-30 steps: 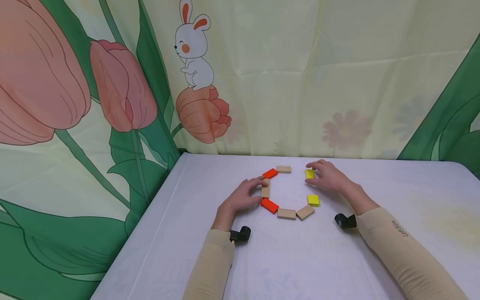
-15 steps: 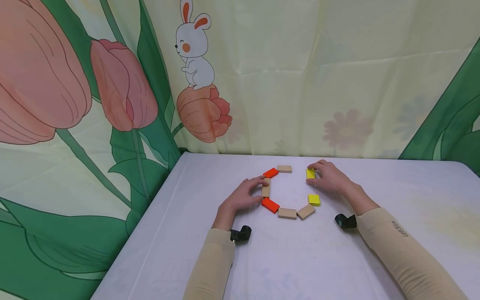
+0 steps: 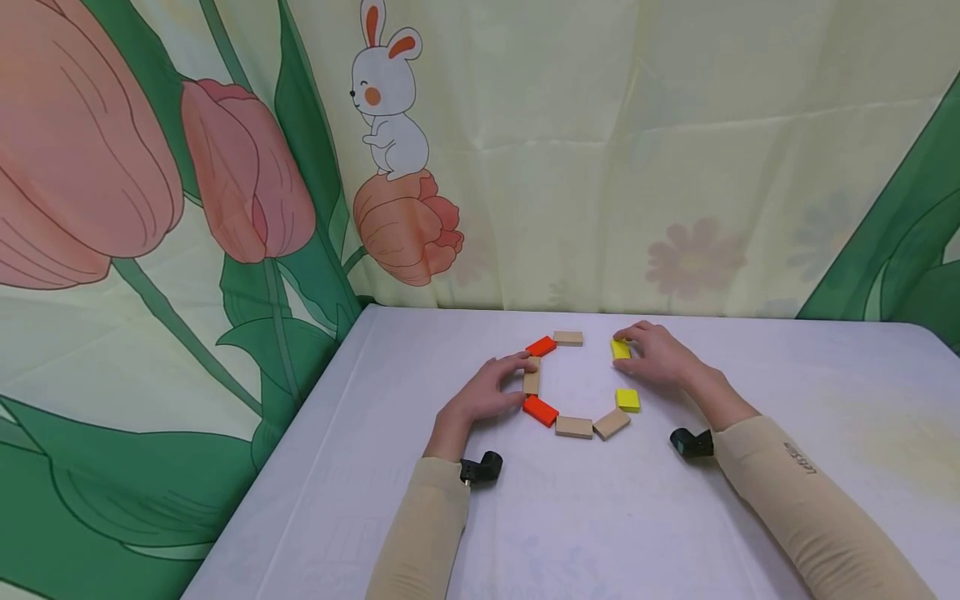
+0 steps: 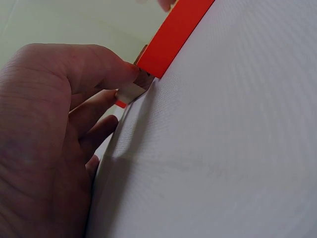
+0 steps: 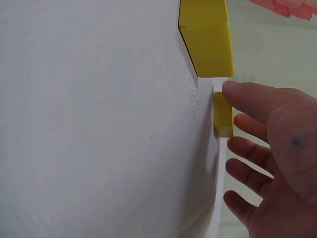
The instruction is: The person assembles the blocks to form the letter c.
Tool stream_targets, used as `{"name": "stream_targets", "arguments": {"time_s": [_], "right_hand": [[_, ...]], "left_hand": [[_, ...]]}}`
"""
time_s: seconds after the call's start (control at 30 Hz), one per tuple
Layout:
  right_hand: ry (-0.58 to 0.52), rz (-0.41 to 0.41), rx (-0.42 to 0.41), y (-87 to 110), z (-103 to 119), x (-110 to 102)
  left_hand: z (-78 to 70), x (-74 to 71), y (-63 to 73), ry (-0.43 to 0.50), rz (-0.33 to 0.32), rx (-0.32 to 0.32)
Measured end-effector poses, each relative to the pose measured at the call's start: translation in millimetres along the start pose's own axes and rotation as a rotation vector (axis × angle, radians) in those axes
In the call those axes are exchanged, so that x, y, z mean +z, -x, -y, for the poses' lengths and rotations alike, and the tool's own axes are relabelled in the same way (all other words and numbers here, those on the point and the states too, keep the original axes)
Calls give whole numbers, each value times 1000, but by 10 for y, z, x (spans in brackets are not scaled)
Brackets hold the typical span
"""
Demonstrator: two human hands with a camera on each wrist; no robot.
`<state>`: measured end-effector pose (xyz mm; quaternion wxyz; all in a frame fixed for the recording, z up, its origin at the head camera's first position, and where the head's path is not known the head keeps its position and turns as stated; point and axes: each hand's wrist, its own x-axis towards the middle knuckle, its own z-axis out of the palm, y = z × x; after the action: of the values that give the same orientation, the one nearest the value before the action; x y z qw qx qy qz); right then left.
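On the left side of an unclosed ring of flat blocks, my left hand (image 3: 483, 390) holds a plain wooden block (image 3: 531, 382) between thumb and forefinger, one at each end. An upper red block (image 3: 541, 346) and a lower red block (image 3: 540, 410) lie at its two ends. Across the ring, my right hand (image 3: 662, 354) pinches a yellow block (image 3: 620, 350) end to end. Nearer to me lies a second yellow block (image 3: 627, 400), apart from the pinched one. In the right wrist view, the thumb overlaps the edge of the pinched yellow block (image 5: 223, 111).
Two more wooden blocks continue the ring's near side, a level wooden block (image 3: 573, 427) and a slanted one. A wooden block (image 3: 568, 338) lies at the far side, with a gap to its right. White cloth covers the table (image 3: 585, 525); a printed curtain (image 3: 555, 167) hangs behind.
The yellow block in my right hand has turned slightly, its far end leaning left. My left hand and the other blocks stay in place.
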<state>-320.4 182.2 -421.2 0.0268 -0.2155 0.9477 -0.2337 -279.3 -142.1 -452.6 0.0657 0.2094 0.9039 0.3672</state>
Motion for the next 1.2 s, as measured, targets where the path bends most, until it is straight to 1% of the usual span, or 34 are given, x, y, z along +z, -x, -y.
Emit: {"name": "stream_targets", "arguments": {"time_s": [0.23, 0.57, 0.93, 1.2], "right_hand": [[-4, 22, -21, 2, 7, -4], [5, 8, -54, 33, 5, -15], [7, 3, -47, 33, -21, -11], [-21, -9, -7, 30, -13, -27]], "left_hand": [[3, 3, -3, -5, 1, -7], [20, 6, -16, -4, 2, 0], [11, -3, -3, 0, 4, -4], [29, -2, -7, -15, 5, 27]]}}
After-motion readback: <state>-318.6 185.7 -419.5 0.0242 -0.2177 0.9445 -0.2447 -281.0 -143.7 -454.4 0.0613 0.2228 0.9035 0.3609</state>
